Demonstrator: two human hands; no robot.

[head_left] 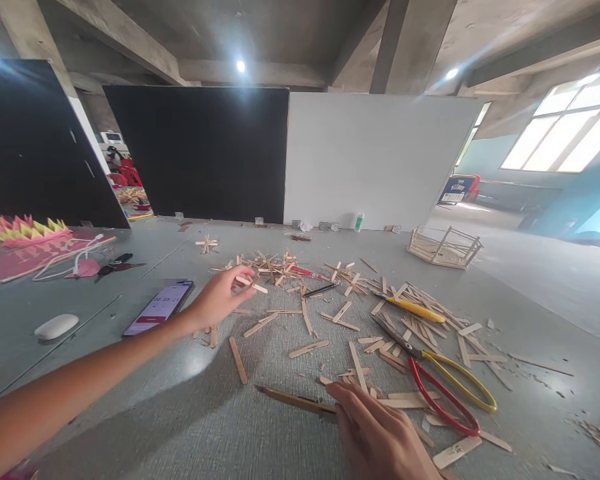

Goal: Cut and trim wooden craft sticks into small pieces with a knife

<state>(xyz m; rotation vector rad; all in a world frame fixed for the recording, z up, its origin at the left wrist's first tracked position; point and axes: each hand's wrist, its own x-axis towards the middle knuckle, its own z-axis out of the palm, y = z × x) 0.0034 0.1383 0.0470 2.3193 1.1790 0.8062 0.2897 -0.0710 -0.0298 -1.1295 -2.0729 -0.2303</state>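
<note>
Raised over the left part of the stick pile, my left hand (226,293) pinches a short wooden stick (253,285) between thumb and fingers. My right hand (380,430), low at the front, is closed on a knife (295,399) whose pointed blade is directed left. A single wooden stick (239,360) lies on the grey table left of the blade tip. Scissors with one red and one yellow handle (445,393) lie right of my right hand among cut sticks. Behind them rests a yellow-handled cutter (416,309). Loose sticks (309,349) are scattered between my hands.
A phone (160,308) showing a timer and a white mouse-like object (57,327) lie at left. A small stick frame (445,247) stands at back right. Near the upright boards (360,160) is a glue tube (359,222). A pink and yellow paper decoration (25,230) sits far left.
</note>
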